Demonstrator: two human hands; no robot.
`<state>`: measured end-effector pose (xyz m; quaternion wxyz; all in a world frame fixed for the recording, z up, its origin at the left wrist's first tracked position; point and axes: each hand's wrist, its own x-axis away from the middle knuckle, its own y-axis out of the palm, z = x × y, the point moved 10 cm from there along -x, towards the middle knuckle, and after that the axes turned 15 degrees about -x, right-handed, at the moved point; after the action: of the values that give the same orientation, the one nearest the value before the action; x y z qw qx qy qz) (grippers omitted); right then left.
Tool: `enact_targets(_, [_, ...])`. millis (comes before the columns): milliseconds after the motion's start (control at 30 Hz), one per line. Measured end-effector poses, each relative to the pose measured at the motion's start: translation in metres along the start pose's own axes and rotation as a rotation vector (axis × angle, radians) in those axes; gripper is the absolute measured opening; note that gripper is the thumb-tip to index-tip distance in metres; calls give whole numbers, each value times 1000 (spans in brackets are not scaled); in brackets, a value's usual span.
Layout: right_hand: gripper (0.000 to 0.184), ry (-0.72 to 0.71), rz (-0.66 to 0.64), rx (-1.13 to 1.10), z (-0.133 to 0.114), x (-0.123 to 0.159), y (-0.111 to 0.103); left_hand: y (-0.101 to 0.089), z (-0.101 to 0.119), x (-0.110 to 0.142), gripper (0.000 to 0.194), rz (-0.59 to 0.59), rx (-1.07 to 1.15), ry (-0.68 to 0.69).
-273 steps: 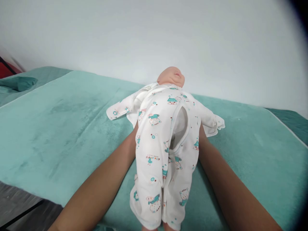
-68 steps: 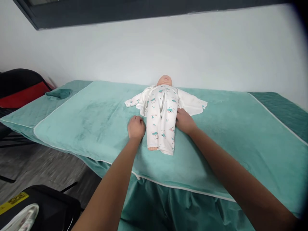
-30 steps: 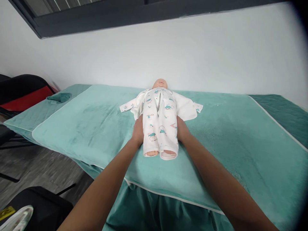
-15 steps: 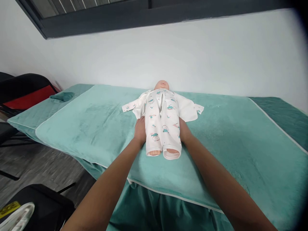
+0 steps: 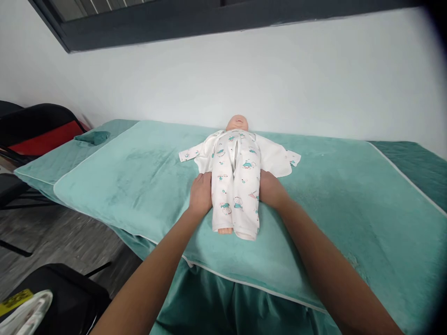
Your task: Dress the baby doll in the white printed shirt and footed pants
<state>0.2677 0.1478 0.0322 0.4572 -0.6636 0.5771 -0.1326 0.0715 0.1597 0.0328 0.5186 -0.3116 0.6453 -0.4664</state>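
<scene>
A baby doll (image 5: 237,123) lies on its back, its head toward the wall and its feet toward me. White printed baby pants (image 5: 246,200) cover its legs and reach up over the torso. A white shirt (image 5: 274,156) spreads out under them with both sleeves stretched sideways. My left hand (image 5: 201,191) grips the left edge of the pants, its fingertips tucked out of sight. At the opposite edge my right hand (image 5: 273,188) holds the cloth, fingers also mostly hidden. Toes (image 5: 225,231) show below the left hem; the other foot is covered.
The doll rests on a padded bed with a green cover (image 5: 139,186), pushed against a white wall (image 5: 226,83). Black chairs (image 5: 42,123) stand at the left. A nearer black chair (image 5: 70,293) at lower left carries patterned white cloth (image 5: 31,309).
The pants' hems sit slightly nearer to me, and the foot at the right hem is now covered. Both hands stay at the pants' sides, a little wider apart. The view has shifted slightly.
</scene>
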Motion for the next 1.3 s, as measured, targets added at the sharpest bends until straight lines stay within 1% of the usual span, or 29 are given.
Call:
enact_targets(100, [25, -56, -93, -57, -4, 7, -1, 3, -2, 2, 14, -19, -11, 12])
enact_targets(200, [28, -89, -127, -125, -9, 11, -5, 5, -2, 1, 13, -28, -27, 20])
enact_targets(300, [24, -70, -145, -158, -12, 10, -5, 6, -2, 1, 6, -14, -15, 33])
enact_targets(367, [23, -26, -155, -219, -9, 8, -4, 5, -1, 1, 10, 11, 12, 49])
enact_targets(400, [22, 15, -136, -258, -4, 7, -6, 5, -2, 1, 14, 26, 36, 55])
enact_targets(433, [21, 69, -82, -289, 4, 6, -12, 4, -3, 1, 18, 43, 69, 53])
enact_targets(467, [21, 129, 7, -297, 16, 6, -21, 4, -6, 0, 20, 61, 111, 36])
enact_targets(500, [21, 191, 123, -272, 29, 8, -33, 4, -12, 0, 20, 81, 165, -5])
enact_targets(567, [23, 330, 362, -133, 55, 19, -61, 5, -26, 0, 20, 116, 276, -123])
enact_targets(600, [26, 414, 442, -47, 68, 26, -71, 6, -33, 0, 20, 129, 321, -182])
enact_targets(633, [31, 505, 480, 32, 79, 34, -78, 8, -38, 1, 20, 136, 353, -230])
enact_targets(700, [43, 679, 462, 136, 97, 45, -82, 11, -46, 1, 20, 142, 381, -289])
enact_targets(767, [52, 797, 396, 161, 107, 51, -78, 14, -50, 1, 20, 146, 389, -324])
enact_targets(833, [55, 866, 345, 143, 112, 53, -74, 17, -55, 1, 19, 151, 389, -369])
enact_targets(900, [49, 906, 320, 108, 115, 54, -70, 20, -60, 2, 19, 156, 378, -422])
enact_targets(967, [37, 893, 342, 62, 115, 52, -69, 23, -64, 2, 19, 154, 368, -469])
enact_targets(1033, [24, 820, 431, -43, 112, 49, -71, 27, -66, 2, 17, 140, 363, -494])
enact_targets(1067, [21, 769, 501, -148, 110, 47, -72, 28, -66, 2, 17, 132, 361, -497])
enact_targets(1100, [21, 713, 574, -300, 107, 44, -71, 29, -65, 1, 16, 125, 358, -498])
enact_targets(1167, [24, 576, 688, -703, 101, 33, -66, 29, -64, 1, 15, 116, 346, -498])
enact_targets(1233, [25, 410, 727, -1075, 87, 14, -62, 28, -64, 1, 15, 113, 327, -500])
enact_targets(1267, [25, 328, 722, -1191, 77, 3, -62, 28, -63, 1, 14, 113, 319, -501])
enact_targets(1300, [23, 260, 708, -1252, 64, -8, -65, 27, -63, 1, 14, 113, 310, -501])
